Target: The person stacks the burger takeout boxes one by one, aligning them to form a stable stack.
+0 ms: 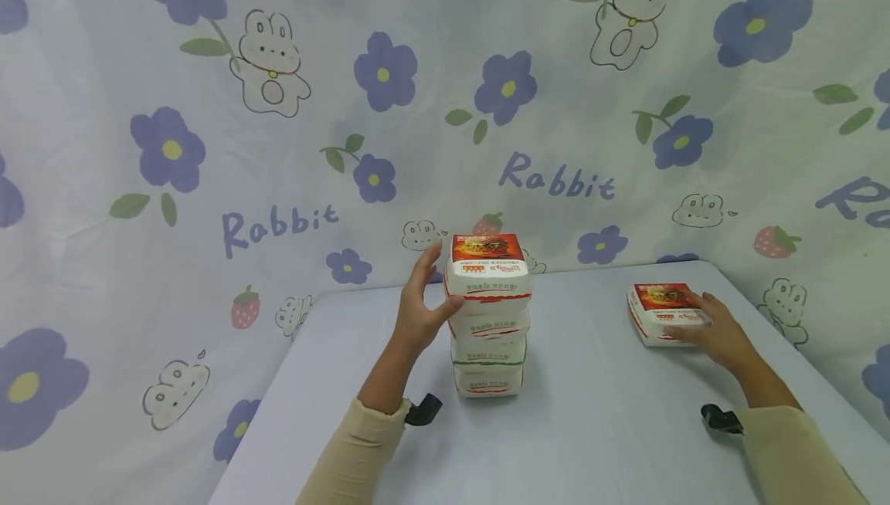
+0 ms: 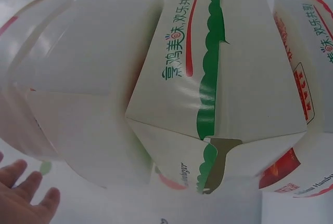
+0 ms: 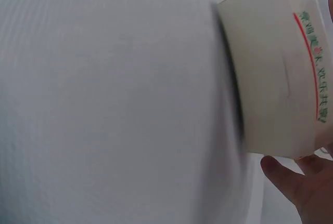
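Several white paper burger boxes stand in a slightly uneven stack [image 1: 490, 343], the top burger box [image 1: 487, 273] showing a red burger picture. At the stack's left is my left hand [image 1: 419, 312], its fingers extended upward and its thumb near the top box's front corner. Fingers of that hand [image 2: 26, 193] appear apart from the boxes in the left wrist view. A single burger box [image 1: 660, 316] sits flat on the table to the right. My right hand [image 1: 719, 335] is at its right side, fingers spread over its edge; whether they press on it is unclear.
A white-covered table [image 1: 570, 428] lies under the boxes, with table surface between stack and single box. Behind it hangs a curtain [image 1: 445, 142] printed with flowers and rabbits. Dark wrist devices [image 1: 424, 410] stick out at both sleeves.
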Demonstrator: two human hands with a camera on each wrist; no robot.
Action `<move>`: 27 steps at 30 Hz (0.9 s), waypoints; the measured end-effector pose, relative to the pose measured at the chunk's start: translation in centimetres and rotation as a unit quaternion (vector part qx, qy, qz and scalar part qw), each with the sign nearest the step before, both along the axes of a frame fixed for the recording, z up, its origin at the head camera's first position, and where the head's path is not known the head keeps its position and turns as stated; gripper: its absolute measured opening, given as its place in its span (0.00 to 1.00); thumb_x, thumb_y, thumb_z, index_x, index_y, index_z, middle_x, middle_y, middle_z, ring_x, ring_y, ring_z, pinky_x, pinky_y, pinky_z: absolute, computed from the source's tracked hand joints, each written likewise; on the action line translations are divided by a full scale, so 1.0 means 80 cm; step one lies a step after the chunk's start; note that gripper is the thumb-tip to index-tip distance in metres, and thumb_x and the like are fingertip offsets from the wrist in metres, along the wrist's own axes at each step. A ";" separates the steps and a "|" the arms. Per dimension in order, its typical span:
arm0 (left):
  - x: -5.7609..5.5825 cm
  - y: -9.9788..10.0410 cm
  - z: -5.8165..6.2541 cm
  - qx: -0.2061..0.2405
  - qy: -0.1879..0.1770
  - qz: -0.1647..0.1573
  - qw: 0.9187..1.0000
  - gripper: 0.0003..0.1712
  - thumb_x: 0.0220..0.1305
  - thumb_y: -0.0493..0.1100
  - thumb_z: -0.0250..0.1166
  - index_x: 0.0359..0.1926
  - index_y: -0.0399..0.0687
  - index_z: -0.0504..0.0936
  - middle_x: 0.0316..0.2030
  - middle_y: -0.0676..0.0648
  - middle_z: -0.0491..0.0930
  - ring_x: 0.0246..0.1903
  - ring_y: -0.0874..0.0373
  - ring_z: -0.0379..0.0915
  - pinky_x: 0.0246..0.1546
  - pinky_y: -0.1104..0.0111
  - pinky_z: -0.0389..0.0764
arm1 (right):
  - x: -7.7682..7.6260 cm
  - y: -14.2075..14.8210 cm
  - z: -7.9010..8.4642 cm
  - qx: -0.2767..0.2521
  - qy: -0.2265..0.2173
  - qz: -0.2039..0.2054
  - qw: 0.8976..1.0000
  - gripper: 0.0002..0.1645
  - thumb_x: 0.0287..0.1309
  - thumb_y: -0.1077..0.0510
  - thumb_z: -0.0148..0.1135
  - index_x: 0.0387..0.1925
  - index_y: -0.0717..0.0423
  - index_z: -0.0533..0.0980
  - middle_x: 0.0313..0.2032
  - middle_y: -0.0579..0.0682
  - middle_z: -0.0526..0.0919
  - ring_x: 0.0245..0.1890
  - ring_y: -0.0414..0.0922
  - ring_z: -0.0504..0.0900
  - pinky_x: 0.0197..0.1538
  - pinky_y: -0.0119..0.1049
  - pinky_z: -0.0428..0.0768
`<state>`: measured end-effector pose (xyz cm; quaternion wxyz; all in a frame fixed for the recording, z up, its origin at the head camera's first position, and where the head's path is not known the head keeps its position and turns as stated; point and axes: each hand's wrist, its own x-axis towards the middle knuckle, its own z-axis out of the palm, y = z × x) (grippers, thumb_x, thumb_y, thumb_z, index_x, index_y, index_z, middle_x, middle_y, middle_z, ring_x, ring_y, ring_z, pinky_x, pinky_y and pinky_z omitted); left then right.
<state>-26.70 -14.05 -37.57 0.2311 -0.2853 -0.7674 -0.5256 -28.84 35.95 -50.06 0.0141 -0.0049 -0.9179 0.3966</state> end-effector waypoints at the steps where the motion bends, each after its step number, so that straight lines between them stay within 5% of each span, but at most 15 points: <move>1: -0.001 0.000 -0.001 0.001 -0.001 0.000 1.000 0.56 0.55 0.71 0.64 0.75 0.51 0.54 0.73 0.48 0.55 0.71 0.55 0.50 0.67 0.50 0.57 | 0.000 0.001 -0.003 0.002 -0.002 0.007 1.000 0.68 0.52 0.31 0.66 0.76 0.58 0.38 0.71 0.72 0.29 0.66 0.78 0.32 0.56 0.79 0.45; 5: -0.001 0.002 -0.002 0.004 -0.003 -0.007 1.000 0.54 0.55 0.67 0.66 0.75 0.51 0.54 0.73 0.48 0.55 0.71 0.53 0.50 0.67 0.48 0.57 | 0.002 0.006 -0.014 0.000 -0.012 0.024 1.000 0.71 0.50 0.34 0.69 0.75 0.57 0.33 0.70 0.76 0.28 0.65 0.80 0.33 0.56 0.79 0.45; 11: 0.018 0.007 0.017 0.004 -0.008 -0.017 1.000 0.52 0.57 0.57 0.68 0.74 0.37 0.54 0.72 0.37 0.55 0.71 0.45 0.50 0.67 0.45 0.56 | 0.006 0.008 -0.024 -0.010 -0.003 0.028 1.000 0.76 0.42 0.38 0.76 0.76 0.53 0.33 0.70 0.75 0.29 0.65 0.79 0.34 0.56 0.79 0.45; 16: -0.002 0.001 0.001 0.003 0.005 -0.013 1.000 0.54 0.56 0.64 0.67 0.75 0.44 0.54 0.73 0.42 0.55 0.71 0.48 0.50 0.66 0.45 0.56 | 0.006 0.005 -0.021 -0.007 -0.024 0.020 0.999 0.76 0.41 0.41 0.78 0.76 0.52 0.34 0.71 0.73 0.31 0.66 0.78 0.35 0.55 0.79 0.47; 21: -0.004 0.000 0.001 0.000 0.013 -0.013 1.000 0.56 0.54 0.72 0.63 0.75 0.50 0.55 0.73 0.47 0.56 0.71 0.53 0.50 0.67 0.48 0.57 | 0.007 0.004 -0.017 0.007 -0.031 0.006 0.999 0.73 0.42 0.39 0.76 0.76 0.54 0.38 0.70 0.76 0.41 0.65 0.79 0.43 0.55 0.77 0.52; 27: -0.003 0.000 0.008 -0.004 0.020 -0.008 1.000 0.56 0.54 0.74 0.61 0.75 0.50 0.55 0.72 0.48 0.56 0.71 0.55 0.51 0.67 0.51 0.57 | 0.007 -0.004 -0.003 0.005 -0.051 -0.016 0.999 0.72 0.43 0.28 0.69 0.76 0.44 0.35 0.69 0.77 0.44 0.64 0.79 0.48 0.54 0.74 0.60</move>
